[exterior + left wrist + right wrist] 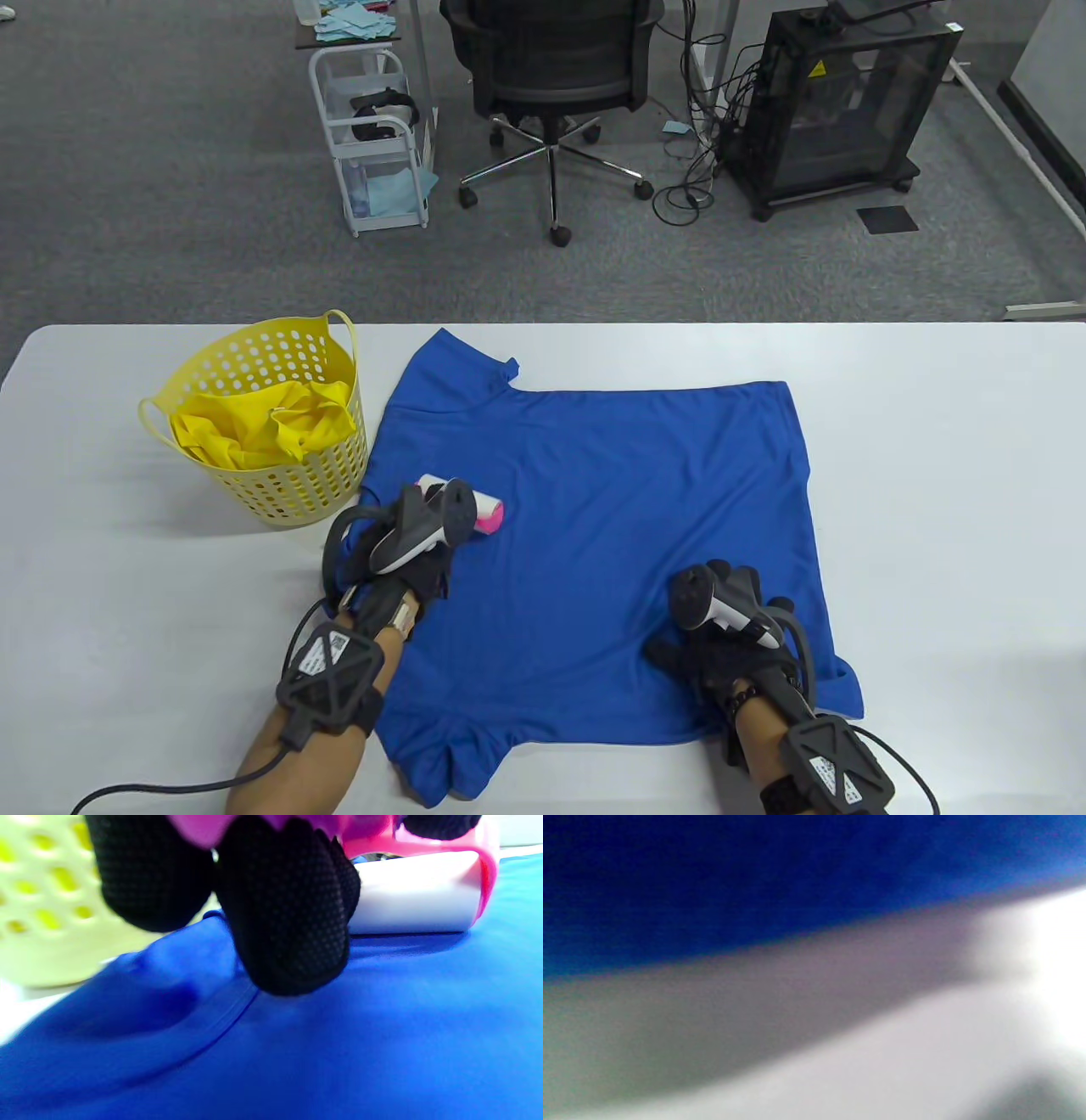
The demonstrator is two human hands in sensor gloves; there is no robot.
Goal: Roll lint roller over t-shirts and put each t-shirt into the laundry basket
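A blue t-shirt (611, 526) lies spread flat on the white table (933, 475). My left hand (407, 552) grips the pink handle of a lint roller (485, 509), whose white roll (415, 895) rests on the shirt's left part, near the basket. In the left wrist view my gloved fingers (288, 921) curl round the pink handle over the blue t-shirt (339, 1035). My right hand (713, 645) lies flat on the shirt's near right part, pressing it down. The yellow laundry basket (288, 492) stands left of the shirt with a yellow t-shirt (254, 429) inside.
Beyond the table's far edge stand a black office chair (551, 68), a white trolley (373, 144) and a black cabinet (840, 102) with cables on the floor. The right wrist view is a blur of blue cloth (755, 878) and white table (925, 1052).
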